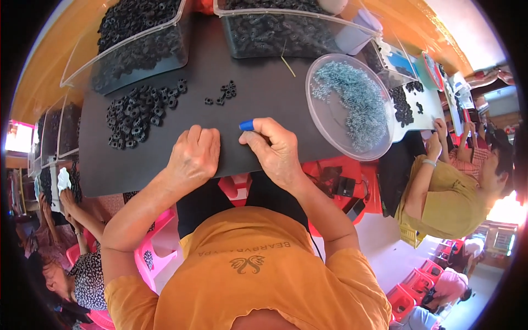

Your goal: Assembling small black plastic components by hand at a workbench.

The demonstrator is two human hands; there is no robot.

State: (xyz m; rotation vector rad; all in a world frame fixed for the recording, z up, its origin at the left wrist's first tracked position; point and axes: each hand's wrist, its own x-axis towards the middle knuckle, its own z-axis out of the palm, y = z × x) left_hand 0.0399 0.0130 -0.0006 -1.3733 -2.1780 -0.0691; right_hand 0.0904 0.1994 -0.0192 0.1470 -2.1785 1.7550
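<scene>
My left hand [195, 153] is curled into a fist at the near edge of the dark table [264, 99]; its fingers hide whatever may be inside. Beside it, a small gap away, my right hand [275, 151] has its thumb and index finger bent together. A blue finger cover [247, 125] is on the index fingertip. Anything in that pinch is too small to make out. Beyond my hands lie a few loose small black ring-like parts [221, 99]. A larger pile of black parts [140, 114] spreads to the left of them.
Clear bins of black parts [146, 69] [275, 38] line the far edge. A round plastic tray [323, 124] with pale blue small pieces [352, 104] sits at right. A thin yellowish stick [288, 67] lies near it. Other people [445, 198] work at both sides.
</scene>
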